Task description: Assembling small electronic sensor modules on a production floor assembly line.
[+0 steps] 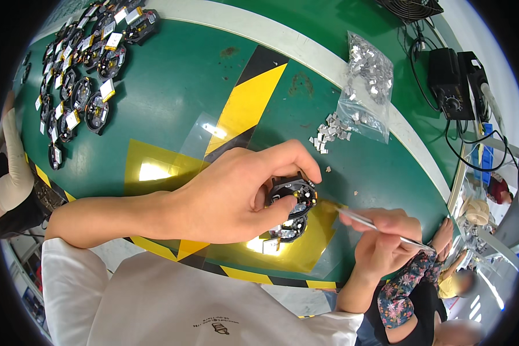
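My left hand (225, 196) is closed round a black round device housing (294, 193), thumb and fingers gripping its rim. Small electronic parts show inside it. Just below it, a second open housing (294, 229) lies on a yellow see-through sheet (323, 248), with a white flat piece (270, 247) at its side. Pinched in my right hand (386, 233) is a slim pair of metal tweezers (363, 220), pointing left toward the held housing. The tips are blurred, so whether they grip anything is unclear; they look apart from the housing.
Small silvery pieces (330, 132) lie loose beside a clear bag (368, 75) of similar pieces. Many black housings (98, 112) crowd the far left. A black control box (446, 83) with cables stands at right. Another person's patterned sleeve (399, 294) is near my right arm.
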Available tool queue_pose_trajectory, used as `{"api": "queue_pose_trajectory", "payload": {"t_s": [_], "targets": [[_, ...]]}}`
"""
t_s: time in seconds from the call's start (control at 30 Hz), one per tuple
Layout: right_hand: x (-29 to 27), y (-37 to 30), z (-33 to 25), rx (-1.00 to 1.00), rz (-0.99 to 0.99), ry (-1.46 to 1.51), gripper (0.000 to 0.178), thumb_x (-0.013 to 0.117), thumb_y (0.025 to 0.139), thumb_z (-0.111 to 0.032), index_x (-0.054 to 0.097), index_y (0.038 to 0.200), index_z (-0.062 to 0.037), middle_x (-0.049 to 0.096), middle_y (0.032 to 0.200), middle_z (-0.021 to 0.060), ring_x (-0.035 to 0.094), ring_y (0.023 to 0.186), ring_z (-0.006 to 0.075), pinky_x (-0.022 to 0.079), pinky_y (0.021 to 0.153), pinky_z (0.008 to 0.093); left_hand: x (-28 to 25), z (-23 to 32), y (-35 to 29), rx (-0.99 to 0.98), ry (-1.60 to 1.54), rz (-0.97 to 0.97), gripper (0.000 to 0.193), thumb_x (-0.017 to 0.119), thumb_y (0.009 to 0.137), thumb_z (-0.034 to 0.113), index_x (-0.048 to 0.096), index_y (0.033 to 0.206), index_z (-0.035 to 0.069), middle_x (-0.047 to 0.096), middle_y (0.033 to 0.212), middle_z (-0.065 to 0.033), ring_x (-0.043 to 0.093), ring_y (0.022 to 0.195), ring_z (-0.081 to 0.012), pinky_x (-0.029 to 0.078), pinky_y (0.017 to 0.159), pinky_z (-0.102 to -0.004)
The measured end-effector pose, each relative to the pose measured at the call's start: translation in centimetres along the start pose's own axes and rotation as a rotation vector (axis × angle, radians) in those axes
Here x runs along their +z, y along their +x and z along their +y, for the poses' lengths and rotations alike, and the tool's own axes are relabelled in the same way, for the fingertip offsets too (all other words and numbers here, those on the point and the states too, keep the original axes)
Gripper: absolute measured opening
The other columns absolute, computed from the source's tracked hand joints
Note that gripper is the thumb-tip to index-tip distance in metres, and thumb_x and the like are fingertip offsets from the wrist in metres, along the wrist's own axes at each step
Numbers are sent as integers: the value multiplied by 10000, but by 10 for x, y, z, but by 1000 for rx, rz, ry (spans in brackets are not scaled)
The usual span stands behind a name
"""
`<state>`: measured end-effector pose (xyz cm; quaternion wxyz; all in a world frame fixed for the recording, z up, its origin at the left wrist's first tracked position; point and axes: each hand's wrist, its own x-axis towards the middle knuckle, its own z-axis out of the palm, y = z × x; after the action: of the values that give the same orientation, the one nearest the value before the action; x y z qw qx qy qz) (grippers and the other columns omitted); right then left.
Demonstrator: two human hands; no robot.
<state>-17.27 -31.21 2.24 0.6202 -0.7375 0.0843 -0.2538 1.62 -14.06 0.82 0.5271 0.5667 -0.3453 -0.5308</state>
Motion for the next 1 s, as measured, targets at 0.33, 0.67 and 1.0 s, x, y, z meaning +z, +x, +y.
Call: {"api": "queue_pose_trajectory", "payload": {"t_s": [0.33,0.67,1.0], "targets": [[17,5,8,-8,-56,-110,113,678,926,-63,700,976,36,751,930,226,757,813,279,569,648,289,2,-4,0,76,111,50,242,600,920,-41,619,1151,29,717,950,-21,512,606,-12,345,482,-203],[13,7,6,46,-120,-88,100,668,918,-23,699,973,54,752,917,210,737,767,257,553,636,294,1,-4,0,39,78,29,316,536,875,-84,633,1162,7,702,981,-33,543,680,-29,384,528,-208],[11,11,6,64,-140,-69,117,659,919,-1,707,970,93,729,878,214,725,746,254,574,618,295,0,-4,-1,19,65,6,325,508,867,-102,635,1155,-21,690,992,-48,590,770,-46,438,597,-207]]}}
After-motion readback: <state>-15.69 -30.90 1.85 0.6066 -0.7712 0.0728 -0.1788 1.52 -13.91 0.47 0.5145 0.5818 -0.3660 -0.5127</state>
